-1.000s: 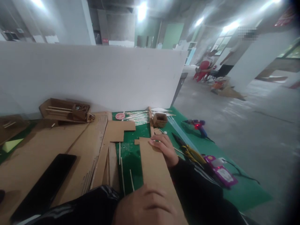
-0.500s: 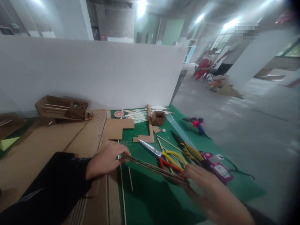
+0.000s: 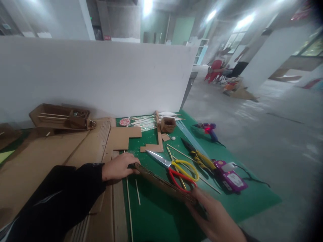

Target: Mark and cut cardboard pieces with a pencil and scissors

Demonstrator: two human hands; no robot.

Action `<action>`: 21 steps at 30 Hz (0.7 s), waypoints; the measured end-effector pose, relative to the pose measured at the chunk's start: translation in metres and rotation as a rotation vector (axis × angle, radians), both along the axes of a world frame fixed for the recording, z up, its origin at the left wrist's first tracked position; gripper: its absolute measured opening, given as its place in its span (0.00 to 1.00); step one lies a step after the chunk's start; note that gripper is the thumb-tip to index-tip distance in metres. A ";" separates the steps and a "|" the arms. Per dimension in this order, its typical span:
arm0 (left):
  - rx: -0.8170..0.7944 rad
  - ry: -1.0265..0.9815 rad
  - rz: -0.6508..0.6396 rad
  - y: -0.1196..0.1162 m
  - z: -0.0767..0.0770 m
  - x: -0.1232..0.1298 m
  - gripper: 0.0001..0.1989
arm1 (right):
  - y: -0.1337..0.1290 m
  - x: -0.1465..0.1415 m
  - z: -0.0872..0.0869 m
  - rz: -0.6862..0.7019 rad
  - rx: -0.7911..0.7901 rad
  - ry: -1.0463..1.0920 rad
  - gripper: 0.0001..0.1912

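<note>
A strip of cardboard point(image 3: 161, 183), seen nearly edge-on and slightly bowed, is held above the green table between my two hands. My left hand point(image 3: 121, 166) pinches its far left end between thumb and fingers. At its near right end, my right hand point(image 3: 212, 211) is closed round it, a little blurred. Just beyond the strip lie scissors point(image 3: 174, 168) with one yellow and one red handle, blades apart a little and pointing left. Thin wooden sticks point(image 3: 137, 191) lie on the green surface point(image 3: 156, 222) below and beside the strip.
Pliers point(image 3: 198, 156), a purple device with a cable point(image 3: 230, 178) and a glue gun point(image 3: 208, 130) lie to the right. Cardboard sheets point(image 3: 58, 144) cover the left, with a cardboard box point(image 3: 52, 116) behind. A small cardboard box point(image 3: 168, 125) stands near the white partition point(image 3: 101, 74).
The cardboard strip has tilted so more of its face shows, and my right hand has moved slightly left and down. The view has shifted a little; both hands keep their hold.
</note>
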State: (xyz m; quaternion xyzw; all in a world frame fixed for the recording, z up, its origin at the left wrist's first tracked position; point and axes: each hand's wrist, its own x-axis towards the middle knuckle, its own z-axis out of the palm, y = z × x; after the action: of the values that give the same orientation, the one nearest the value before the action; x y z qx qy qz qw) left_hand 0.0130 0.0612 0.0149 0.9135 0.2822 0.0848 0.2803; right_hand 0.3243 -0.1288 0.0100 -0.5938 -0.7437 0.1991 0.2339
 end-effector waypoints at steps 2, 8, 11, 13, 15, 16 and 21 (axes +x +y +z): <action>-0.033 -0.018 -0.018 0.000 0.001 -0.002 0.07 | -0.001 -0.003 0.002 0.003 0.007 -0.014 0.04; -0.107 -0.046 0.000 0.000 -0.005 -0.007 0.06 | -0.001 -0.014 -0.003 -0.059 0.018 0.020 0.06; -0.139 -0.058 0.005 -0.001 -0.007 -0.006 0.06 | -0.002 -0.015 -0.006 -0.071 0.043 0.023 0.06; -0.160 -0.070 0.012 -0.002 -0.007 -0.006 0.08 | -0.002 -0.014 -0.007 -0.072 0.048 0.024 0.06; -0.177 -0.081 0.024 -0.004 -0.007 -0.005 0.11 | -0.002 -0.014 -0.008 -0.072 0.046 0.023 0.06; -0.183 -0.085 0.030 -0.005 -0.006 -0.005 0.11 | -0.001 -0.013 -0.008 -0.071 0.043 0.022 0.06; -0.217 -0.118 0.044 -0.008 -0.006 -0.003 0.11 | -0.001 -0.012 -0.008 -0.075 0.009 0.016 0.07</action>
State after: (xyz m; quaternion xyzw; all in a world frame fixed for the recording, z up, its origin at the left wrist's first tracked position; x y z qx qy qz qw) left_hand 0.0098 0.0535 0.0090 0.8649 0.2928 0.1136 0.3915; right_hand 0.3122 -0.1297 0.0021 -0.6183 -0.7200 0.1917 0.2501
